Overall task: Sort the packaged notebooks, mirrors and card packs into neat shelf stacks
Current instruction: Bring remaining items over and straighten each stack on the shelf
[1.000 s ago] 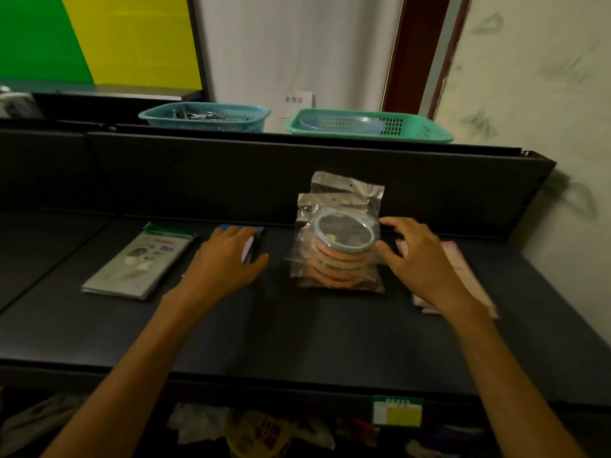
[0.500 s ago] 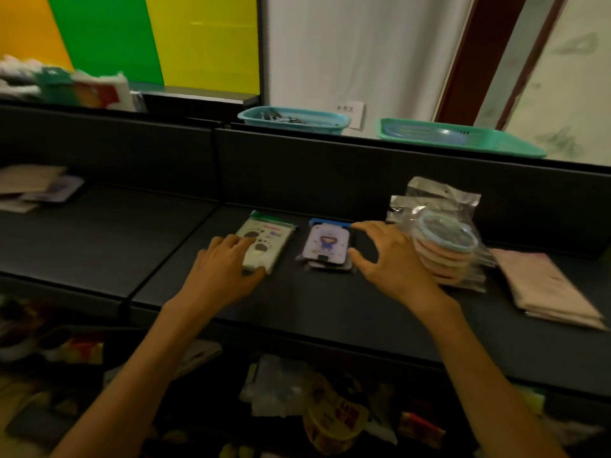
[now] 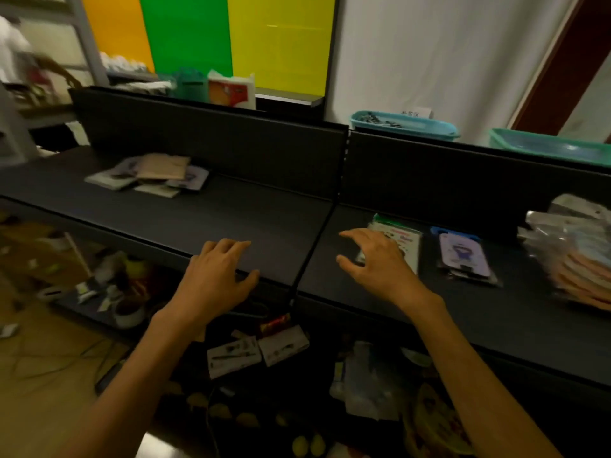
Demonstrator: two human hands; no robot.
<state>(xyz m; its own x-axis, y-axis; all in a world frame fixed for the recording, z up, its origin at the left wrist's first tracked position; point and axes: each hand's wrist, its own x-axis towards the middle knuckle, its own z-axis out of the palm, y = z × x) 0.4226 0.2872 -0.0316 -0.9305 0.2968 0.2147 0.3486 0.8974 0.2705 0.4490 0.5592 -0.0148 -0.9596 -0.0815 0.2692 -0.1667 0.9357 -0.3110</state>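
Observation:
On the dark shelf (image 3: 231, 223) a loose pile of packaged notebooks (image 3: 152, 175) lies at the far left. To the right lie a green-topped card pack (image 3: 405, 239), a purple and blue pack (image 3: 461, 256), and a stack of bagged round mirrors (image 3: 575, 256) at the right edge. My left hand (image 3: 216, 276) hovers with relaxed fingers over the shelf's front edge and holds nothing. My right hand (image 3: 373, 259), fingers spread, is over the near left part of the green-topped pack; I cannot tell if it touches.
A black back panel (image 3: 231, 140) rises behind the shelf. Two teal baskets (image 3: 403, 125) (image 3: 555, 147) sit on top of it. Below the shelf is a cluttered lower level with boxes (image 3: 258, 353) and bags. A seam (image 3: 317, 239) divides the two shelf sections.
The view has swung left, bringing the notebook pile into sight. Both hands have moved left: the left off the green-topped pack, the right from beside the purple pack to over the green-topped one.

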